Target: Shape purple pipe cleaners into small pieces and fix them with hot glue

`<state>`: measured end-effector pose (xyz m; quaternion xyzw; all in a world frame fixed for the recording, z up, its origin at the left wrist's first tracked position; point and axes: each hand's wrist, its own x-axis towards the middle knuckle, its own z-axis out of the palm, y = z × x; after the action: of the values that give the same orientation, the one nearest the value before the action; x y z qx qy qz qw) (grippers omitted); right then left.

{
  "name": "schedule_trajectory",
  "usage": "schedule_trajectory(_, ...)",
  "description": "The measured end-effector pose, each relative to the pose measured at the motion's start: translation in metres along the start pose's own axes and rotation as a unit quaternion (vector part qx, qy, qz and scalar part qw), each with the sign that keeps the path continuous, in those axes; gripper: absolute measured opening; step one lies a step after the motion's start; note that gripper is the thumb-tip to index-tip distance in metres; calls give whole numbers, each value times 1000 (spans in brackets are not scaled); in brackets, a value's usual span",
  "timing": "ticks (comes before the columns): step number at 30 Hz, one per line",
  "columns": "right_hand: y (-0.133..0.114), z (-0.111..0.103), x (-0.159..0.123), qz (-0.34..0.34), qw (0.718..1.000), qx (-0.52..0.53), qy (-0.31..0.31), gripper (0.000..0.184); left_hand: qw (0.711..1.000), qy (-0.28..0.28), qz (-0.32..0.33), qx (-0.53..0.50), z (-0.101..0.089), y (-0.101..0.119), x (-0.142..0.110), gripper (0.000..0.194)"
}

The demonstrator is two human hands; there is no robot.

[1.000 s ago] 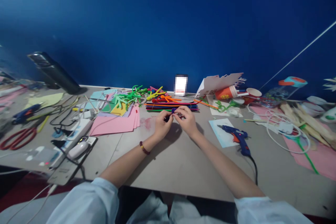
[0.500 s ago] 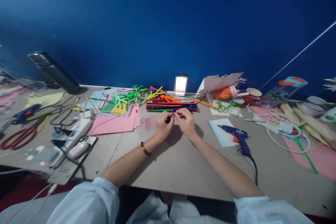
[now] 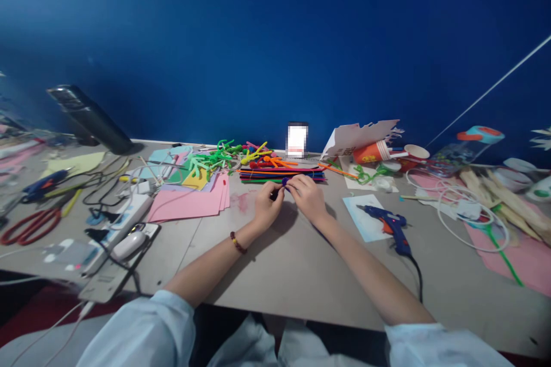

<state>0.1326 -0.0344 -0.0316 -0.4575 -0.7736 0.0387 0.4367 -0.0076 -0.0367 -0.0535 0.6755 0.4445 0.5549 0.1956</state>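
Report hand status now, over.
Left hand and right hand close together. Small purple ball between them. Pipe cleaner stack just beyond.

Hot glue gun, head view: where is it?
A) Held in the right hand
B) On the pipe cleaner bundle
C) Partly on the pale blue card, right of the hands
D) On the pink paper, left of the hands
C. The blue hot glue gun lies with its nozzle end over the pale blue card, out to the side of the right hand, not held.
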Motion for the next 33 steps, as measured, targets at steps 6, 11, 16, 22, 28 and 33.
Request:
schedule_trajectory(6,5,-10,6,-103,984,-138,-47,20,1000,-9,-8,8,0,0,0,12)
schedule_trajectory(11,7,-8,5,-139,979,-146,-29,22,1000,-15,6,5,0,2,-1,10)
schedule_trajectory(16,8,-6,3,-142,980,-139,-28,24,1000,-20,12,1,-1,3,-2,12)
schedule_trajectory(22,8,-4,2,-158,974,-160,-27,23,1000,-21,4,-3,0,2,-3,12)
schedule_trajectory(28,2,-12,7,-104,993,-53,-1,15,999,-10,-28,-41,0,-1,2,15)
schedule_trajectory(33,4,-8,10,105,982,155,34,7,999,-10,-26,-45,-2,0,4,16)
